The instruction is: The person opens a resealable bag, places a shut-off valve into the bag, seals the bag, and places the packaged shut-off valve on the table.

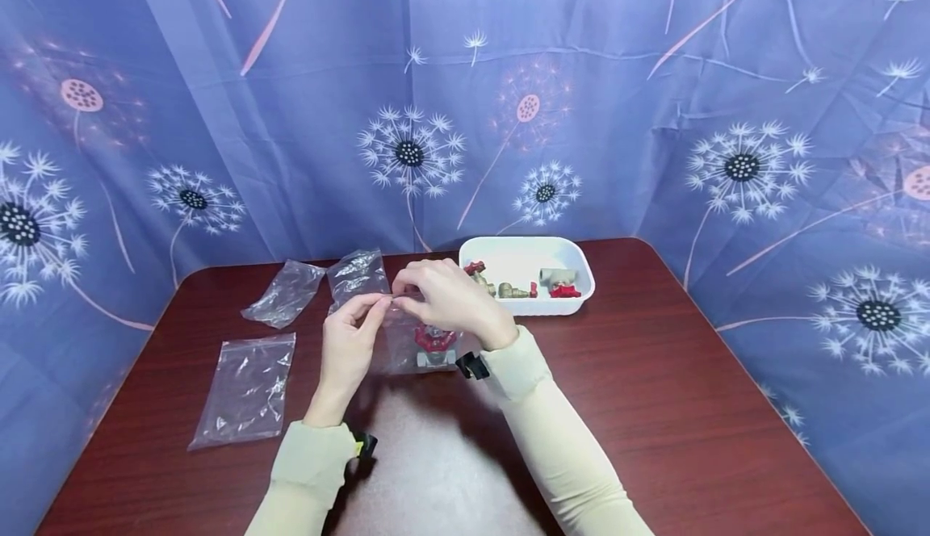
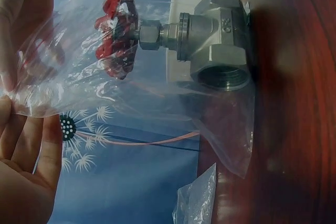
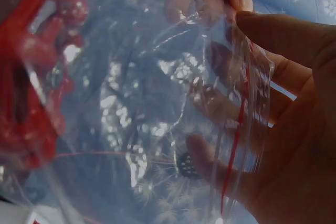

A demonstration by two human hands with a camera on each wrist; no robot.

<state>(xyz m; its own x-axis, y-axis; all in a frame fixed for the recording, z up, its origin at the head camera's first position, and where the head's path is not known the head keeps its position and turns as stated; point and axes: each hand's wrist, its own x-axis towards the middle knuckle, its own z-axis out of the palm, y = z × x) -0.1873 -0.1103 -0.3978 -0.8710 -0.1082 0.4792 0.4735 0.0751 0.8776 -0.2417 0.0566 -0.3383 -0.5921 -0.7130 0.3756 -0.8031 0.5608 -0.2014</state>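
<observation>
A clear zip bag (image 2: pixel 142 98) hangs between my hands, with a steel gate valve (image 2: pixel 218 40) inside it, the red handwheel (image 1: pixel 434 337) uppermost and the body low by the tabletop. My left hand (image 1: pixel 350 342) pinches the bag's top edge between thumb and fingertips. Right beside it, my right hand (image 1: pixel 454 298) pinches the same edge, the two sets of fingertips almost meeting. In the right wrist view a red zip line (image 3: pixel 242 103) runs along the mouth, and some right fingers show through the plastic behind it.
A white tray (image 1: pixel 526 307) at the back right holds several brass and grey valves with red handles. On the left of the brown table (image 1: pixel 654 407) lie a flat zip bag (image 1: pixel 247 395) and two crumpled clear bags (image 1: pixel 286 294). A blue curtain (image 1: pixel 305 157) hangs behind.
</observation>
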